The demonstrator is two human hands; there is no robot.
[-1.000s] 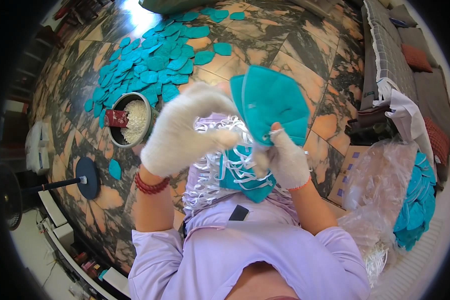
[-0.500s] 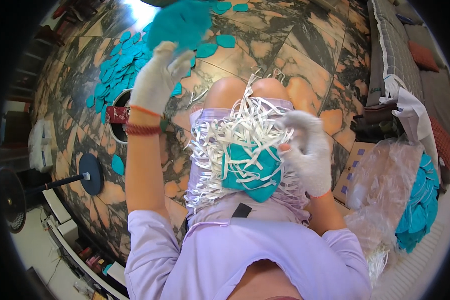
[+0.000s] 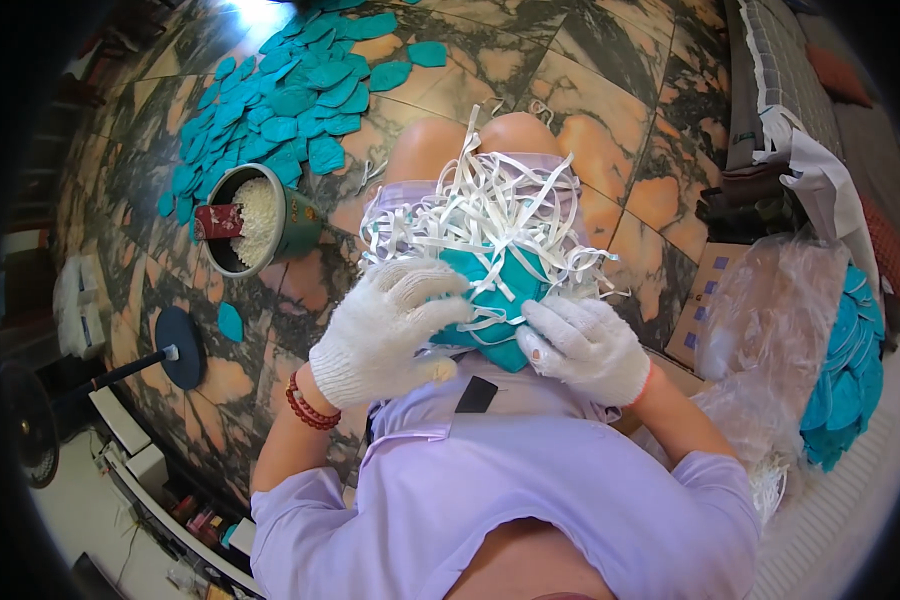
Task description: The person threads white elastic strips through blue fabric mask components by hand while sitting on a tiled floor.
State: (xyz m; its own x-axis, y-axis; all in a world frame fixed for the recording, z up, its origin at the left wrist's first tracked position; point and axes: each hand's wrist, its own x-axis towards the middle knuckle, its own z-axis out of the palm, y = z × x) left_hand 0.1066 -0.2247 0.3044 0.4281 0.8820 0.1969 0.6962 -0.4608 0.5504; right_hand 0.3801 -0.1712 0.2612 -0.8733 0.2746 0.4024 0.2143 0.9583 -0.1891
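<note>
On my lap lies a teal fabric mask piece point(image 3: 498, 352), with more teal fabric under the straps above it. A tangle of white straps point(image 3: 480, 205) covers my thighs, and some strands run across the teal fabric. My left hand point(image 3: 385, 325), in a white knit glove, rests at the left edge of the teal piece, its fingers reaching over it and its thumb held apart. My right hand point(image 3: 588, 348), gloved too, pinches at the piece's right side, where a white strap ends at the fingertips. Exactly what lies under those fingertips is partly hidden.
A large heap of teal pieces point(image 3: 295, 95) spreads over the marbled floor ahead left. Nearer stands a bucket point(image 3: 300, 235) of white bits with a red object on its rim. At right are a plastic bag point(image 3: 770, 330), stacked teal pieces point(image 3: 845, 380) and a carton point(image 3: 700, 300).
My left hand has come back from above the floor heap, where a teal piece was at its fingers, down to my lap. My right hand has shifted inward onto the mask piece.
</note>
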